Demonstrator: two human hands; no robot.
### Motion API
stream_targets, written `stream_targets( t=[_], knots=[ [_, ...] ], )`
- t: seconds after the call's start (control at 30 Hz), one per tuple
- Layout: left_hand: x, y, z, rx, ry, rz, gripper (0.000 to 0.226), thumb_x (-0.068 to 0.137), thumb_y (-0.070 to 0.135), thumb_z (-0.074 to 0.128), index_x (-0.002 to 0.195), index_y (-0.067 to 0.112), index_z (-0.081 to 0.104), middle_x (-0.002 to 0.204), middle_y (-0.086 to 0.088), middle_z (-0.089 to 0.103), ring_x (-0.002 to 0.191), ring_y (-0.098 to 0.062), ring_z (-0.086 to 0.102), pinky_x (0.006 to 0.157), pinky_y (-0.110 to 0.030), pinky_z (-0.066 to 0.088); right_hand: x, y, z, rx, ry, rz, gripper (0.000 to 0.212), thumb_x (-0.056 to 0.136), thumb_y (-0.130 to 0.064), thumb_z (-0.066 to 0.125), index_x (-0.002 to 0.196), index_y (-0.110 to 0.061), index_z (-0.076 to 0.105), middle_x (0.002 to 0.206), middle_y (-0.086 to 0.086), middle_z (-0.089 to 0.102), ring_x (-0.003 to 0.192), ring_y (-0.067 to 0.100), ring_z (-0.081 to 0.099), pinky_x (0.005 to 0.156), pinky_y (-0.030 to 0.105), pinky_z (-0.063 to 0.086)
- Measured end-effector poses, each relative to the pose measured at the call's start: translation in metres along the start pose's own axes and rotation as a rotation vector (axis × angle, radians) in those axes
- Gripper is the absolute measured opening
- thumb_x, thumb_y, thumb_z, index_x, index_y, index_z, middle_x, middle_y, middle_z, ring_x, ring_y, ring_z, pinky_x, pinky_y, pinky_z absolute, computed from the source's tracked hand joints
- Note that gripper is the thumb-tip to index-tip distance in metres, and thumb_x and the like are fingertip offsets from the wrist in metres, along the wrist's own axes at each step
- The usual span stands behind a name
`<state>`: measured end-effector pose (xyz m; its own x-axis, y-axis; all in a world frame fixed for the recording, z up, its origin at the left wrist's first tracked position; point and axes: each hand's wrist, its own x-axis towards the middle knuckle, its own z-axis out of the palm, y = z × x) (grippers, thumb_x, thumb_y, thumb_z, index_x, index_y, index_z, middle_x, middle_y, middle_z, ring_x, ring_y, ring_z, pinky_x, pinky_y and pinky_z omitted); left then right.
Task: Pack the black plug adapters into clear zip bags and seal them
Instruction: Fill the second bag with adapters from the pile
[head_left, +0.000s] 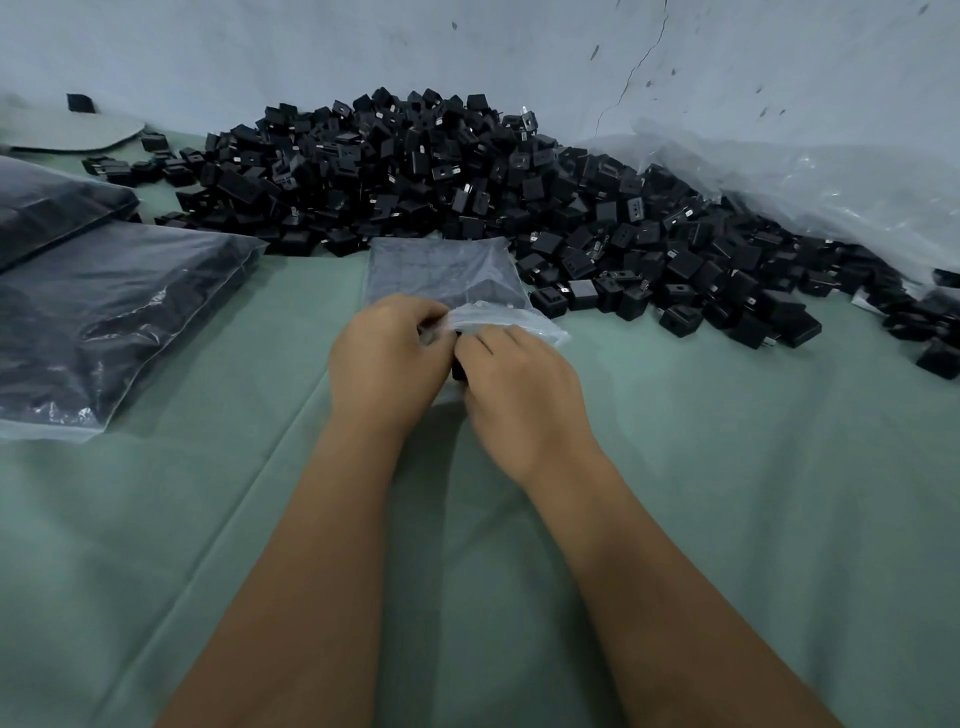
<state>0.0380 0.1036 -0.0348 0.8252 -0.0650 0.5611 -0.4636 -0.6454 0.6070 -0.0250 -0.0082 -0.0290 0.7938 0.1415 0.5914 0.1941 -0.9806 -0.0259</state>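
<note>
At the middle of the green-covered table, my left hand (387, 358) and right hand (511, 389) meet at the mouth of a clear zip bag (441, 275), each pinching the crumpled plastic of its near edge; a black plug adapter (459, 370) shows as a dark sliver between the two hands, and I cannot tell which hand holds it. The bag lies flat, its far end touching the foot of the heap, its film grey and hazy over dark shapes inside, so it looks partly loaded; I judge its seal not yet closed, as the lip stands ruffled and lifted towards the right.

Done so far, by the look of it: two filled bags (109, 322) lie stacked near the table's left edge, dark and glossy. Left to do: nearly everything. A large pile of loose adapters (441, 171) banks against the pale wall along the far edge and spills towards the right edge, where an opened sheet of bulk plastic wrap (810, 182) lies. A grey disc-shaped board (72, 132) rests at the far left corner.
</note>
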Motion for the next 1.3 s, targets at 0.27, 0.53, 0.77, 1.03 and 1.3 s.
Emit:
stream_targets(
  t=[0.27,0.53,0.77,1.03,1.3],
  knots=[
    [-0.001,-0.002,-0.018,-0.302,0.144,-0.036,0.030,0.083,0.040,0.048,0.100,0.032,0.072,0.070,0.017,0.065,0.070,-0.010,0.065,0.065,-0.028,0.048,0.000,0.001,0.003,-0.096,-0.147,0.132,0.020,0.091,-0.017,0.050,0.104,-0.012,0.064,0.108,0.007,0.055,0.102,0.024,0.051,0.080,0.029,0.036],
    [0.014,-0.025,-0.024,-0.743,0.558,-0.701,0.024,0.088,0.011,0.045,0.081,0.016,0.067,0.067,0.001,0.064,0.060,-0.005,0.056,0.058,-0.015,0.044,-0.002,-0.008,0.003,-0.091,-0.185,0.236,0.032,0.092,-0.036,0.041,0.101,-0.016,0.065,0.101,0.008,0.058,0.091,0.026,0.051,0.077,0.032,0.032],
    [0.015,-0.026,-0.021,-0.733,0.515,-0.721,0.027,0.088,0.010,0.045,0.073,0.019,0.065,0.065,0.002,0.063,0.059,-0.006,0.055,0.056,-0.014,0.044,-0.004,-0.005,0.012,-0.124,-0.358,0.303,0.049,0.095,-0.041,0.035,0.120,-0.004,0.055,0.121,0.013,0.056,0.115,0.028,0.047,0.101,0.035,0.032],
    [0.017,-0.028,-0.018,-0.722,0.500,-0.731,0.027,0.086,0.011,0.047,0.068,0.019,0.065,0.061,0.004,0.062,0.053,-0.006,0.051,0.051,-0.014,0.041,-0.004,-0.010,0.015,-0.011,-0.353,0.325,0.044,0.092,-0.042,0.040,0.122,-0.014,0.053,0.123,0.014,0.054,0.117,0.031,0.044,0.103,0.039,0.031],
    [0.018,-0.027,-0.016,-0.709,0.478,-0.754,0.026,0.086,0.012,0.047,0.069,0.020,0.064,0.060,0.005,0.062,0.043,-0.001,0.046,0.044,-0.012,0.038,0.005,-0.001,0.023,0.028,-0.347,0.351,0.035,0.092,-0.036,0.039,0.068,-0.013,0.046,0.073,0.002,0.052,0.081,0.025,0.053,0.075,0.032,0.034]
  ],
)
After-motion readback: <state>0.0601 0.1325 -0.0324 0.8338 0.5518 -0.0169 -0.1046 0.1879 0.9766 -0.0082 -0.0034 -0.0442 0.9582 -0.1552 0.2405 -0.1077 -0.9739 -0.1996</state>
